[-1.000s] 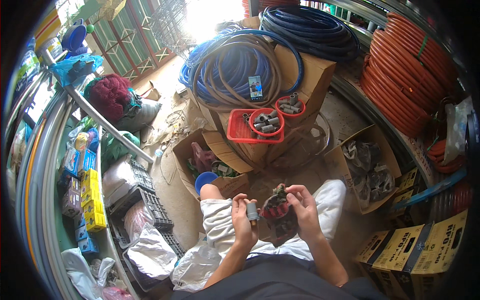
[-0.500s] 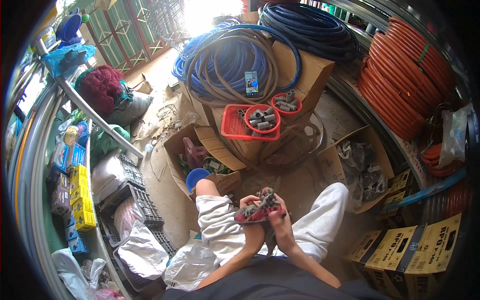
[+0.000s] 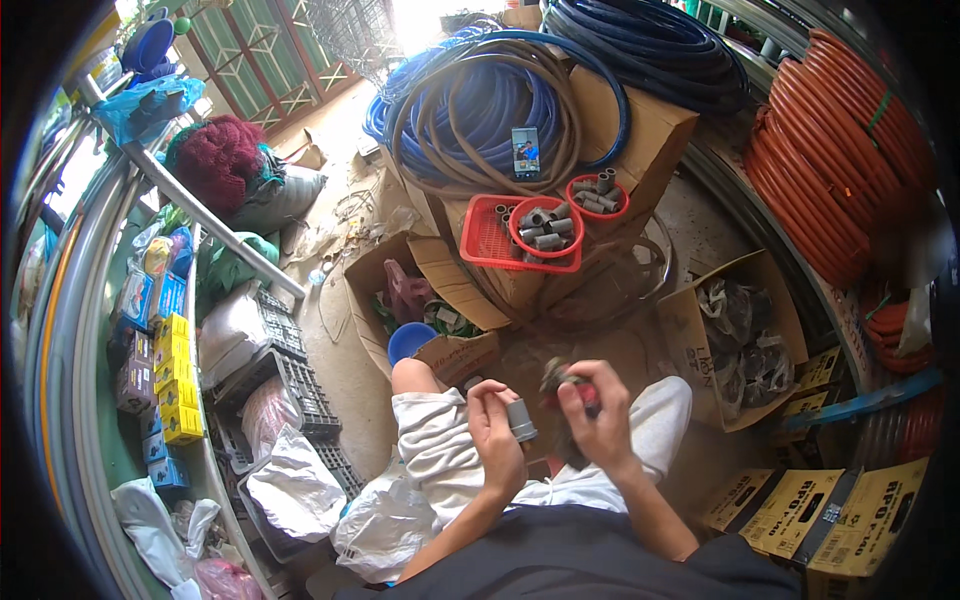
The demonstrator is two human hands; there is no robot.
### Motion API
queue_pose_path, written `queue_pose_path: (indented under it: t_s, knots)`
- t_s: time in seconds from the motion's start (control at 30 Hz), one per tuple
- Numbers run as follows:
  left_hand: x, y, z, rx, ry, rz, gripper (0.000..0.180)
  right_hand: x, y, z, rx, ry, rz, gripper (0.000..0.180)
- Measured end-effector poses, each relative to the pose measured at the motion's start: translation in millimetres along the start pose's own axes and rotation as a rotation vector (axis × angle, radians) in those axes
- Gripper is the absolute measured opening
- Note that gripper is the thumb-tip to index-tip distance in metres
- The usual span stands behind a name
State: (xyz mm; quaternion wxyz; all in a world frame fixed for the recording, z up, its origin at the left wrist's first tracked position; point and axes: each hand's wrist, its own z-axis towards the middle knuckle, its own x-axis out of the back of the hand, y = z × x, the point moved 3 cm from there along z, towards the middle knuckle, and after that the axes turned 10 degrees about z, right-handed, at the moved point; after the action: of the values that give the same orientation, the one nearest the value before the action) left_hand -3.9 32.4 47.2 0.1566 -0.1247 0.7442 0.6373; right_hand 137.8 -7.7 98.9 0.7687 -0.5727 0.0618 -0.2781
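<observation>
In front of my lap, my left hand (image 3: 493, 430) is closed round a grey plastic pipe fitting (image 3: 520, 421), whose wider end points right. My right hand (image 3: 602, 412) grips a bunched, dirty rag (image 3: 553, 378) in dark and red tones, held apart from the fitting. Part of the rag hangs below the fingers. Beyond my knees, a round red basket (image 3: 546, 265) of similar grey fittings (image 3: 548, 240) rests on a rectangular red basket (image 3: 482, 228). Beside it stands a smaller red basket (image 3: 600, 214), also with grey fittings.
A phone (image 3: 526, 152) leans against coiled blue hose (image 3: 500, 110) behind the baskets. Open cardboard boxes stand left (image 3: 365, 290) and right (image 3: 685, 330) of my knees. Black crates (image 3: 305, 395) line the left; yellow cartons (image 3: 790, 510) sit at right, below coiled orange pipe (image 3: 820, 150).
My hands were together round the rag; now they are apart. The right hand has moved right with the rag, and the grey fitting shows in my left hand. The view has shifted slightly.
</observation>
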Motion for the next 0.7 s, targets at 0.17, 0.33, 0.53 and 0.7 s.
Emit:
queue_pose_path:
  t_s: [0.17,0.33,0.53,0.7]
  knots:
    - [-19,17,4,-0.082,0.019,0.073,0.017,-30,8,-18,-0.093,-0.13,0.529,0.063]
    - [-33,26,5,-0.173,-0.205,0.193,0.018,-24,6,-20,-0.433,-0.146,0.971,0.058]
    - [-38,22,4,-0.135,-0.403,0.413,0.016,-8,27,-36,-0.345,0.086,0.479,0.047]
    - [-25,13,-19,-0.063,-0.314,0.353,0.014,6,18,-26,-0.184,0.065,0.29,0.046]
